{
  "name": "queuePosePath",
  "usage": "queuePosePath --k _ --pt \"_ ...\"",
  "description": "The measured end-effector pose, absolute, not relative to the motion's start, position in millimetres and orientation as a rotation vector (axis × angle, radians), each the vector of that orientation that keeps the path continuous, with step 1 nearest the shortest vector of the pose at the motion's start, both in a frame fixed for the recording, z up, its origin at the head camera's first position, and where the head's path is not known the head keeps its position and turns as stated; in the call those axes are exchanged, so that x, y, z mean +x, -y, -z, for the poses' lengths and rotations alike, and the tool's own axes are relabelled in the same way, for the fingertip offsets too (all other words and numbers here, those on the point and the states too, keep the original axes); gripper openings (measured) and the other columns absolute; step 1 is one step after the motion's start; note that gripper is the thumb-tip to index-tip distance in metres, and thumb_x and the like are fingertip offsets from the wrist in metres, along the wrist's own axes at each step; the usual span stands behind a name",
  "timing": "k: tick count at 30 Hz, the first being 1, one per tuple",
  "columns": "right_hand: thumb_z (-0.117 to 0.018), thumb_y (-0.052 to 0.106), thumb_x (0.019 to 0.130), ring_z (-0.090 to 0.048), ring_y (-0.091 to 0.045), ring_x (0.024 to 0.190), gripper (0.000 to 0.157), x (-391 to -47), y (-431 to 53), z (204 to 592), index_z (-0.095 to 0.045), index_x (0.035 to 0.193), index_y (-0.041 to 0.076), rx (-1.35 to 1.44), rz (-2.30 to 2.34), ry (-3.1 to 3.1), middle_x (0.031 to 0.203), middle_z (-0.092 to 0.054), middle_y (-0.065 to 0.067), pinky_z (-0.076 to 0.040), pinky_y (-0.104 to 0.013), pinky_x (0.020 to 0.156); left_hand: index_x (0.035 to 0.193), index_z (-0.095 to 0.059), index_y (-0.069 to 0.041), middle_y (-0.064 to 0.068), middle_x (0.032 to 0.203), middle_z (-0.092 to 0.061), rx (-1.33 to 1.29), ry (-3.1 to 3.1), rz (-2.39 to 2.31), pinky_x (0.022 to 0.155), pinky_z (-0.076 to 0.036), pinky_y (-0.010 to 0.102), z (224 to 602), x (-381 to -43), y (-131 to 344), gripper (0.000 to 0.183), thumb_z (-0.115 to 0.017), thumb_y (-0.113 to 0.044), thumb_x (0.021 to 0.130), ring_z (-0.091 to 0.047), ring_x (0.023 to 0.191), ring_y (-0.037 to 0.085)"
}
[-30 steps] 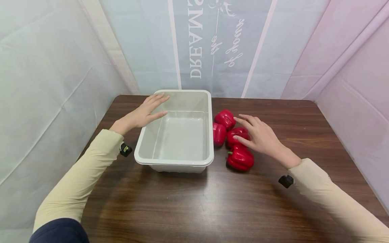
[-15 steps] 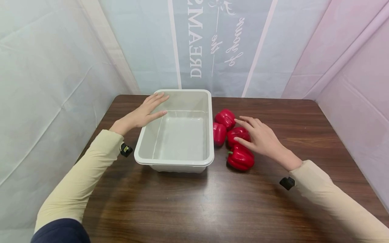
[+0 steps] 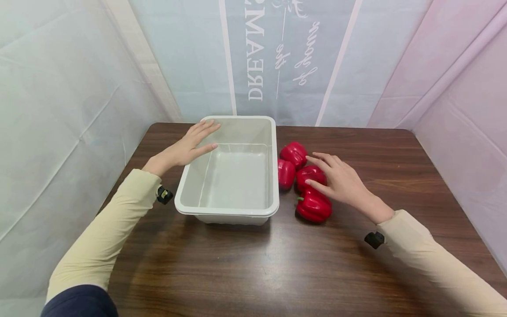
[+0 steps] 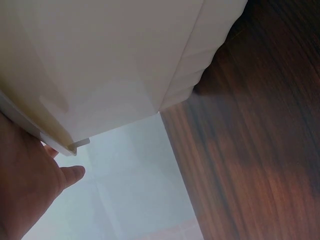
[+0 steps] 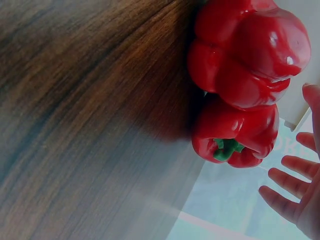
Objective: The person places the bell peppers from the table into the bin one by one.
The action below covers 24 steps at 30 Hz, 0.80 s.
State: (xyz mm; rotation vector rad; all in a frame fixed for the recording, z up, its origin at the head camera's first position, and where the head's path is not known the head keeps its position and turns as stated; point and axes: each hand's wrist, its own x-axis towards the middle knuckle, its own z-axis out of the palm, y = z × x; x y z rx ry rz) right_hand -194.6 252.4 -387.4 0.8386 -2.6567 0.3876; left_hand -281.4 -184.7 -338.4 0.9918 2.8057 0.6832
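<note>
My left hand (image 3: pixel 184 147) lies over the left rim of a light grey plastic basin (image 3: pixel 237 212), its fingers spread and straight. In the left wrist view that hand (image 4: pixel 35 180) is right at the rim, beside the basin's outer wall (image 4: pixel 115 60). Nothing lies inside the basin. Several red bell peppers sit bunched to its right: one at the back (image 3: pixel 293 154), one against the basin (image 3: pixel 285 175), and a front one with a green stem (image 3: pixel 314 206). Over another bell pepper (image 3: pixel 310 176) my right hand (image 3: pixel 342 180) hovers, fingers extended and gripping nothing.
Everything stands on a dark brown wooden table (image 3: pixel 245 273). A pale fabric backdrop (image 3: pixel 198 57) with mirrored lettering rises behind the table, and fabric walls (image 3: pixel 471 132) flank both sides. Each wrist wears a small black camera (image 3: pixel 164 195).
Both hands keep almost the same place. My right hand has shifted very slightly to the right; the basin and bell peppers stay put.
</note>
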Motion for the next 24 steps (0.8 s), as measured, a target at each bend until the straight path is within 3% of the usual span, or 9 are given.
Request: queuePosePath --k 24 --pt "-0.071 0.044 0.076 -0.05 -0.025 0.111 0.067 -193.6 -252.4 397.0 -0.049 0.134 0.019 0.839 -0.402 2.676 0.133 -0.048 -0.008 -0.051 -0.045 0.076 0.149 -0.017 -0.024 0.006 0.156 -0.007 1.022 -2.806 -0.719 0.111 -0.002 0.056 342.2 -281.9 185.3 0.062 -0.038 -0.048 0.096 0.007 0.143 0.028"
